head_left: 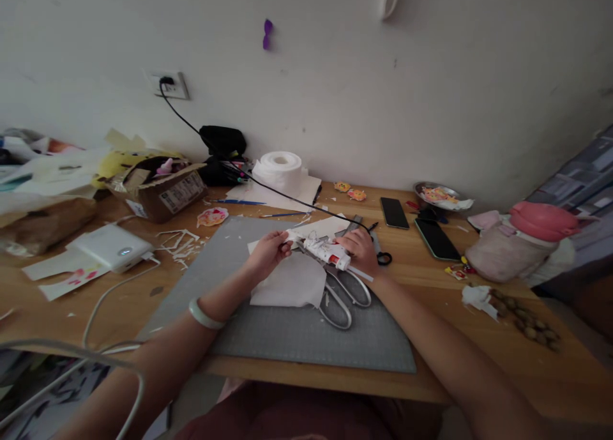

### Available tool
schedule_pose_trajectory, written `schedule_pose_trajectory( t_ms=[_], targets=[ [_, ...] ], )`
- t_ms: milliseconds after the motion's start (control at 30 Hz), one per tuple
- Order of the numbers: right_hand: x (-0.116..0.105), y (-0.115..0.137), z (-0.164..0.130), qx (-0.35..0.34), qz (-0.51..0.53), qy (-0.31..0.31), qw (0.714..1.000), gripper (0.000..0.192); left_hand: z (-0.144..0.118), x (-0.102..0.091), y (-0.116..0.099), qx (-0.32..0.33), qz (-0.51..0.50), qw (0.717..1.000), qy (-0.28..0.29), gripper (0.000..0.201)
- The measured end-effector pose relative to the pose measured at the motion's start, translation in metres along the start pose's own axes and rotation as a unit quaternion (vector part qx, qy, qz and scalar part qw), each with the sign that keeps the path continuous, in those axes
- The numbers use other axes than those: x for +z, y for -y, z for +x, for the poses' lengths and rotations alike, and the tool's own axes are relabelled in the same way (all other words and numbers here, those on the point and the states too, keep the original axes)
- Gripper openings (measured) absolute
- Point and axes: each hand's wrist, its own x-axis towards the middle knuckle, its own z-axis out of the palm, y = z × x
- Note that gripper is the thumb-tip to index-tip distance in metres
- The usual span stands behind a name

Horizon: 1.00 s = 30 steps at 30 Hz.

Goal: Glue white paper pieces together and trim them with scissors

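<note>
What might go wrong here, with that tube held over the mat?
The glue tube, held between the left hand and right hand, may drip onto the white paper below. The scissors lie under the right wrist and might nick it. The black cord nearby may snag.

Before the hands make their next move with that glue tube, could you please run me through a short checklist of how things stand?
1. Tube held at both ends: ok. The left hand pinches one end of the glue tube; the right hand grips the other.
2. Cap on or off: cannot tell, the left fingers cover that end.
3. Paper under the tube: ok. The white sheet lies on the grey cutting mat.
4. Scissors out of the way: not ok, they lie just under the right hand.
5. Black cable: not ok, it runs across the desk to the hands.
</note>
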Motion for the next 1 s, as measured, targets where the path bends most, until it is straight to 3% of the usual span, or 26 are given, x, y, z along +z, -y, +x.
schedule_pose_trajectory(
  t_ms=[367,800,1000],
  targets=[
    [-0.0008,0.0038,0.0029,0.005,0.027,-0.030,0.999,0.025,-0.0002,0.0001,-0.0006,0.012,-0.002,1.000,-0.006,0.019],
    [-0.0009,0.0056,0.0020,0.073,0.052,0.001,0.996,0.018,0.0015,-0.0018,-0.0018,0.026,0.003,1.000,-0.012,0.015],
    [-0.0010,0.0081,0.0036,0.119,0.080,0.000,0.990,0.015,0.0023,-0.0049,-0.0084,0.083,0.020,0.996,-0.040,0.015]
  ],
)
